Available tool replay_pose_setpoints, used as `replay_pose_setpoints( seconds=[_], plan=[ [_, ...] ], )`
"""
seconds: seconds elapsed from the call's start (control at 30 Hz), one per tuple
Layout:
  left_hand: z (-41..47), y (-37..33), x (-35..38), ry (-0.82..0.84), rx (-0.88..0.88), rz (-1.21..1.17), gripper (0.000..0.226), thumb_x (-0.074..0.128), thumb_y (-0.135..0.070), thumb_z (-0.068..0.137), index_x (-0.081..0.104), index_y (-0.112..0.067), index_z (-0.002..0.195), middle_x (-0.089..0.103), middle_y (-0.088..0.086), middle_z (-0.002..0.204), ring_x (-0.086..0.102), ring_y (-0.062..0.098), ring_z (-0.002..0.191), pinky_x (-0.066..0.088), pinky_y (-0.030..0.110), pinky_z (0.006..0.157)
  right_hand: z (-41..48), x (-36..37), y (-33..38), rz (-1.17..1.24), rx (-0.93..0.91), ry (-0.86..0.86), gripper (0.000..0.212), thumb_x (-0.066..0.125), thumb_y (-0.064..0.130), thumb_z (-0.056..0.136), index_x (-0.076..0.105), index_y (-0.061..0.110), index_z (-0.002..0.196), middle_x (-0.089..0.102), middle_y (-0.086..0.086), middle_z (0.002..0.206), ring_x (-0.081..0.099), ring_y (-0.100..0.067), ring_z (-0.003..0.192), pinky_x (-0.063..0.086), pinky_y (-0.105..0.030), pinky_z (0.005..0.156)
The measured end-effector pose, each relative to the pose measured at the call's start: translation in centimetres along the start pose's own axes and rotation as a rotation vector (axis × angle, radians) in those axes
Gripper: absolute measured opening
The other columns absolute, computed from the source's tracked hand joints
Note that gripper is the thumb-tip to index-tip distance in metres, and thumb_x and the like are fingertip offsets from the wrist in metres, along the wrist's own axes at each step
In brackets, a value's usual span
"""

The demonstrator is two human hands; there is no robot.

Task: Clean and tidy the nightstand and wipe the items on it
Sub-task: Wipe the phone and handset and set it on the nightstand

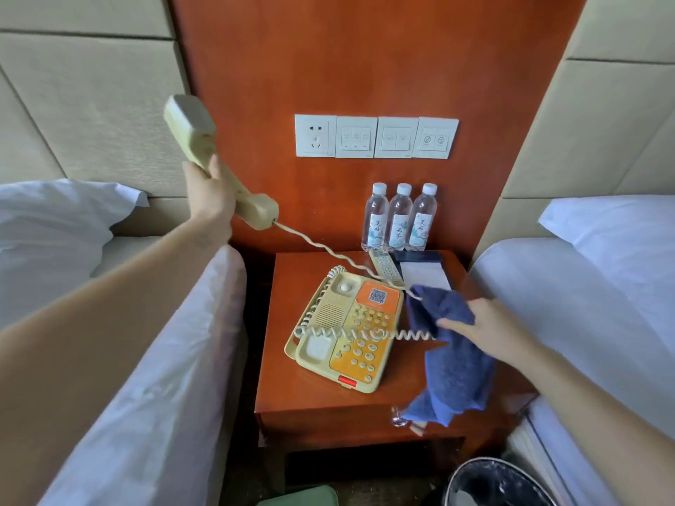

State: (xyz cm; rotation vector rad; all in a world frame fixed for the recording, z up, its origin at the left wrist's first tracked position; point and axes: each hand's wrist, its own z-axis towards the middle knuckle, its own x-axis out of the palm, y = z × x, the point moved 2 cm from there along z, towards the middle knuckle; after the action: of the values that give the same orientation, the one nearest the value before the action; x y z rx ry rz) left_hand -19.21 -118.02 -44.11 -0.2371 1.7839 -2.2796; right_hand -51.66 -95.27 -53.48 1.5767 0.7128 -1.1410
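Handset (193, 126) is gripped aloft by left hand (208, 199); phone base (365, 356) is left on counter (310, 403). Blue cloth (453, 359) is clutched by right hand (489, 330) (fingertips buried in folds); notepad (423, 272) is partly overlapped.

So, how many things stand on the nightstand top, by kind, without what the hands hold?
Water bottles: 3
Telephone base: 1
Remote control: 1
Notepad: 1
Total: 6
Not counted: handset in left hand, blue cloth in right hand.
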Motion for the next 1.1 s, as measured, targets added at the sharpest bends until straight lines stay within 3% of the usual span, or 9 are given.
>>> replay_pose_setpoints(
  seconds=[0.07,0.17,0.3,0.4,0.5,0.63,0.77,0.87,1.1],
  plan=[
    [1.4,-0.2,-1.0,0.004,0.017,0.076,0.024,0.038,-0.036,0.100,0.039,-0.014,0.109,0.049,0.003,0.098,0.051,0.020,0.093,0.044,0.037,0.087,0.6,-1.9,-1.5,0.058,0.041,-0.084,0.037,0.072,0.041,0.083,0.049,0.028,0.057,0.057,-0.009,0.069,0.064,-0.035,0.081,0.039,-0.034,0.065],
    [1.7,0.0,-1.6,0.009,0.024,0.160,0.038,0.036,-0.037,0.100,0.041,-0.008,0.123,0.054,0.012,0.112,0.055,0.027,0.103,0.046,0.042,0.097,1.5,-3.6,-2.9,-0.026,0.025,-0.107,0.023,0.069,0.038,0.087,0.068,0.015,0.082,0.059,-0.016,0.085,0.060,-0.037,0.089,0.047,-0.041,0.074],
    [-0.2,1.3,-1.5,0.159,0.007,0.419,0.036,0.036,-0.038,0.102,0.039,-0.006,0.118,0.051,0.010,0.102,0.051,0.026,0.091,0.044,0.040,0.082,2.4,-3.5,-3.8,0.037,0.016,-0.128,0.023,0.067,0.040,0.086,0.058,0.031,0.066,0.064,-0.012,0.075,0.063,-0.033,0.081,0.049,-0.042,0.072],
    [-2.4,4.6,-0.3,0.304,-0.035,0.568,0.032,0.047,-0.033,0.099,0.042,-0.004,0.112,0.055,0.014,0.098,0.054,0.029,0.086,0.046,0.039,0.076,3.0,-2.4,-1.6,0.059,0.005,-0.024,0.015,0.067,0.040,0.087,0.067,0.025,0.089,0.070,-0.005,0.086,0.065,-0.028,0.088,0.049,-0.038,0.079],
    [-4.7,8.4,1.0,0.462,-0.136,0.521,0.025,0.062,-0.014,0.089,0.042,-0.009,0.103,0.054,0.006,0.086,0.053,0.021,0.079,0.045,0.032,0.064,3.0,-0.8,0.6,0.189,-0.074,0.015,0.029,0.067,0.061,0.077,0.061,0.033,0.077,0.068,0.003,0.080,0.066,-0.024,0.085,0.050,-0.036,0.076],
    [-8.5,10.9,2.5,0.697,-0.357,0.259,0.031,0.063,-0.007,0.088,0.048,-0.010,0.115,0.058,0.009,0.093,0.059,0.020,0.085,0.051,0.034,0.068,3.4,1.7,2.0,0.386,-0.043,0.015,0.014,0.075,0.023,0.083,0.064,0.029,0.077,0.071,0.002,0.081,0.067,-0.020,0.087,0.048,-0.035,0.073],
    [-11.6,9.6,4.6,0.908,-0.589,-0.063,0.027,0.060,-0.001,0.088,0.057,-0.010,0.113,0.068,0.008,0.088,0.068,0.019,0.075,0.057,0.031,0.066,4.1,2.8,4.8,0.699,0.030,0.035,0.014,0.075,0.018,0.082,0.070,0.009,0.092,0.070,-0.003,0.086,0.063,-0.013,0.081,0.043,-0.025,0.065],
    [-13.3,8.3,5.8,1.067,-0.702,-0.141,0.021,0.065,-0.009,0.088,0.063,-0.005,0.108,0.070,0.008,0.086,0.067,0.017,0.071,0.056,0.029,0.065,5.5,2.8,6.1,0.727,0.008,0.001,0.017,0.075,0.015,0.082,0.068,0.017,0.097,0.069,0.004,0.092,0.062,-0.010,0.088,0.046,-0.026,0.071],
    [-12.3,12.1,4.3,0.802,-0.641,0.173,0.027,0.066,0.002,0.077,0.060,0.000,0.104,0.065,0.011,0.072,0.062,0.017,0.057,0.051,0.026,0.053,6.1,2.5,5.1,0.462,0.001,0.505,0.024,0.079,0.008,0.077,0.067,0.015,0.097,0.073,-0.004,0.098,0.067,-0.018,0.096,0.052,-0.029,0.085]
  ],
)
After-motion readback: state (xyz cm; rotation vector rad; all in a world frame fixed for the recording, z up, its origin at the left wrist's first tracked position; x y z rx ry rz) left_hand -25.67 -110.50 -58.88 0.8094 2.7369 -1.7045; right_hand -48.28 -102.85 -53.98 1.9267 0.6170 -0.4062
